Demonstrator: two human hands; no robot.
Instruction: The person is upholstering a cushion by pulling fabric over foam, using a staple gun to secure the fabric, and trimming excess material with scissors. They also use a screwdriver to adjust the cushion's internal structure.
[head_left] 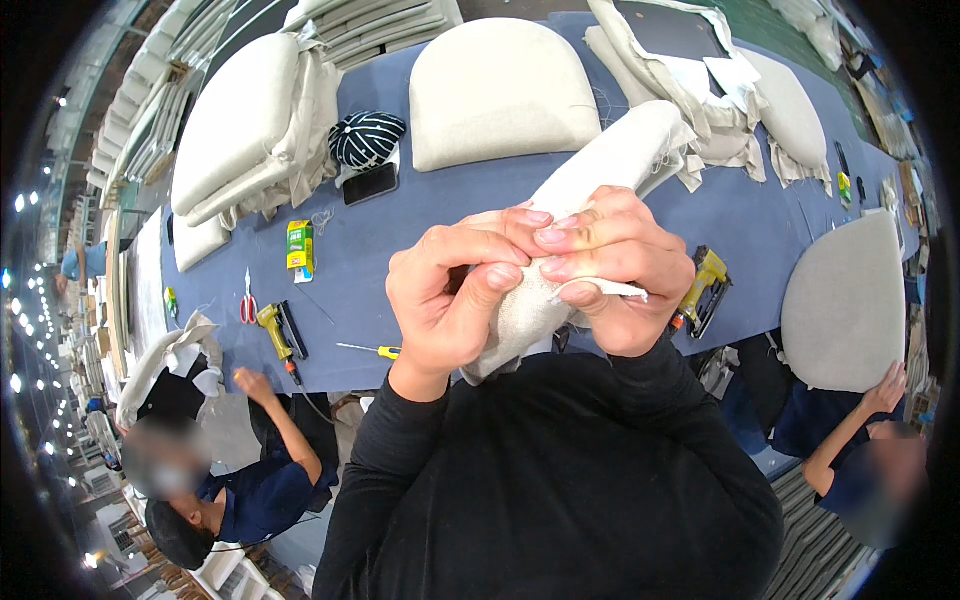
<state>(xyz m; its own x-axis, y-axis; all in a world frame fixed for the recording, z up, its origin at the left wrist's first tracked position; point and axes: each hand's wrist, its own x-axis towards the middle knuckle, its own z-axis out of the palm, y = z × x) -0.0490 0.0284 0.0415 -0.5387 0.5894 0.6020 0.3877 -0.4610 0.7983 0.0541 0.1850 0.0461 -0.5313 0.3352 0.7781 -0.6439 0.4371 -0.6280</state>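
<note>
Left hand point(440, 290): fingers bent, tips drawn narrow over the thumb, on the cushion's cloth.
Right hand point(630, 265): fingers curled over the cloth, thumb below, holding a fold; a pale edge of it sticks out past the thumb. The fingertips of both hands nearly meet.
Cushion point(590, 165): cream, held up by both hands before the black-clad chest, tilted, its far end leaning right.
Screwdriver point(388, 352): yellow-handled, on the blue table point(350, 275), left of the cushion.
Staplers: a yellow one point(710, 270) just beside the right hand; another point(272, 322) on the left, near red-handled scissors point(248, 305).
Box point(300, 248): green and yellow, beyond the scissors.
Left co-worker point(265, 500): seated, bare forearm reaching toward the table.
Right co-worker point(830, 425): one hand on a grey-beige panel point(845, 300).
Phone point(370, 186): dark, lying just before a striped pouch point(367, 138).
Far side: a pale seat pad point(500, 95) lies between a left stack point(240, 120) and a right stack point(720, 140).
</note>
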